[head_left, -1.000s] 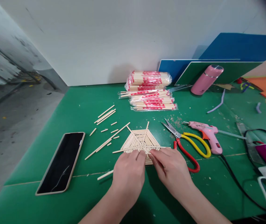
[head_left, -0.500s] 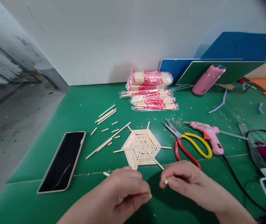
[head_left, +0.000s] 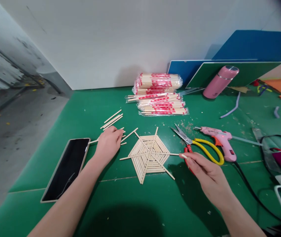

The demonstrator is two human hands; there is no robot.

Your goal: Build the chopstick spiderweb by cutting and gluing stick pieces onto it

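My left hand (head_left: 109, 143) is closed over the small sticks on the left, and a thin wooden stick (head_left: 93, 141) juts out from its left side near the phone. Between the thumb and fingertips of my right hand (head_left: 203, 168) is a short wooden stick piece (head_left: 184, 156). That hand hovers by the right spoke of a web-shaped hexagon of sticks (head_left: 140, 161), which lies flat on the green table (head_left: 130, 204). Scissors with a yellow handle (head_left: 208, 152) lie just beyond it. Red handles (head_left: 188, 149) there are partly hidden by my fingers.
A phone (head_left: 66, 168) lies at left, with loose sticks (head_left: 112, 120) beyond my left hand. Wrapped chopstick bundles (head_left: 160, 95) and a pink bottle (head_left: 220, 82) stand at the back. To the right are a pink glue gun (head_left: 223, 141) and its black cable (head_left: 251, 187).
My left hand has moved forward and left with its stick, onto the loose short pieces. My right hand has risen slightly to the right, covering part of the red handles.
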